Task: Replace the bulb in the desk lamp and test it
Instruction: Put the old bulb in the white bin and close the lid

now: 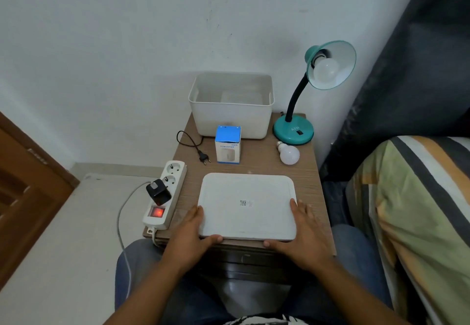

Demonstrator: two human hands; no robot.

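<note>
A teal desk lamp [293, 129] stands at the back right of the small wooden table [262, 164], its shade tipped toward me with a white bulb [326, 70] screwed in and unlit. A second white bulb [288, 153] lies loose on the table in front of the lamp base. The lamp's black plug [204, 158] lies unplugged beside a white power strip [166, 193] whose red switch glows. My left hand [195, 228] and my right hand [302, 230] grip the two near sides of a flat white lid [246, 205] lying on the table.
An open white plastic bin [231, 121] stands at the back against the wall, a blue and white humidifier box [228, 144] in front of it. A black charger [157, 192] sits in the strip. A bed with striped bedding [417, 210] is at right, a wooden door [23, 192] at left.
</note>
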